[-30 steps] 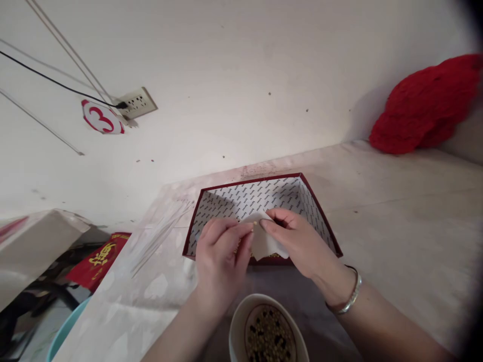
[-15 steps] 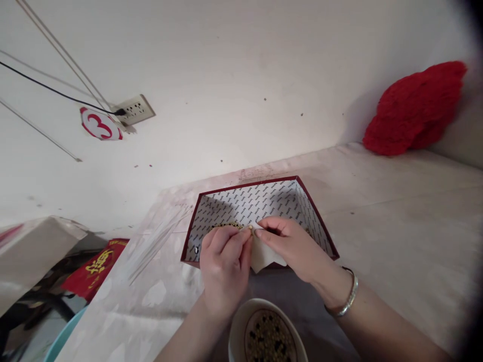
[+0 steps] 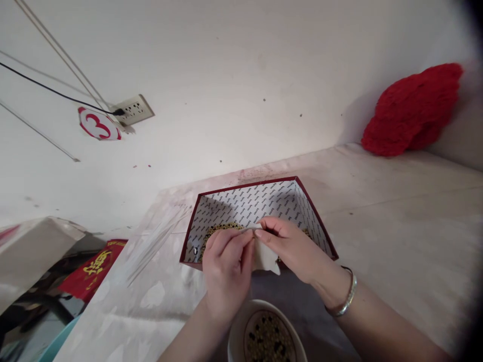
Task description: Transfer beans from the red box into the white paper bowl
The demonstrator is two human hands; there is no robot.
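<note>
My left hand point(image 3: 226, 269) and my right hand point(image 3: 292, 246) meet over the near edge of a dark red box point(image 3: 302, 187) lined with printed white paper. Both pinch a small white piece of paper point(image 3: 267, 257) between thumb and fingers, fingertips almost touching. Yellowish beans point(image 3: 219, 229) lie on the box floor behind my left hand. A white bowl point(image 3: 241, 322) holding yellow and dark beans point(image 3: 266, 339) stands just below my wrists. A silver bangle point(image 3: 345, 296) is on my right wrist.
The box sits on a pale tabletop point(image 3: 396, 226) against a white wall. A red fluffy cushion point(image 3: 411, 110) lies at the far right. A wall socket point(image 3: 132, 109) with a black cable and a round "3" sticker point(image 3: 97, 124) are at left. Red packaging point(image 3: 90, 269) lies beyond the table's left edge.
My hands have slid slightly toward me with the paper, which now looks more folded up. More of the beans in the box shows behind my left hand.
</note>
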